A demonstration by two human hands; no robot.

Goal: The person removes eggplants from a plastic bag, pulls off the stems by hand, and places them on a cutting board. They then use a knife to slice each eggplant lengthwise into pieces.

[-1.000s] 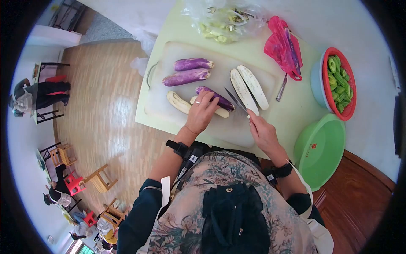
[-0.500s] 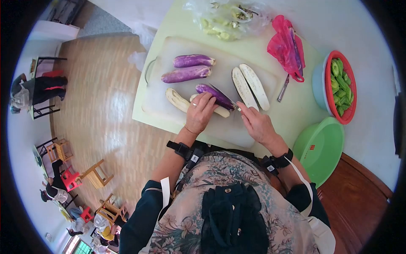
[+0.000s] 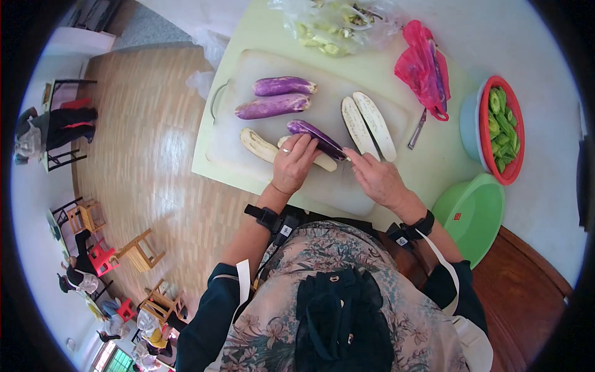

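My left hand (image 3: 296, 162) presses its fingers on a purple eggplant piece (image 3: 300, 128), steadying it over the white cutting board (image 3: 235, 74). In my right hand (image 3: 381, 180) is a knife, its handle hidden in the fist and its blade hard to make out along the eggplant's right side. Under and beside my left hand lie pale-fleshed eggplant lengths, one clearly visible at the left (image 3: 259, 146). Two eggplant halves (image 3: 374, 126) rest cut face up to the right. Two purple eggplants (image 3: 273, 106) lie farther back on the board.
A pink plastic bag (image 3: 421, 71) with an eggplant in it and a peeler-like metal tool (image 3: 417, 129) lie at right. Beyond are a red basket (image 3: 519, 130) of cut green vegetables, a green basin (image 3: 465, 217) and a clear bag (image 3: 334, 28) of scraps. Other people sit far left.
The knife blade, seen standing apart from the eggplant's edge before, now lies close against it. My right hand has shifted very slightly; the left keeps its hold.
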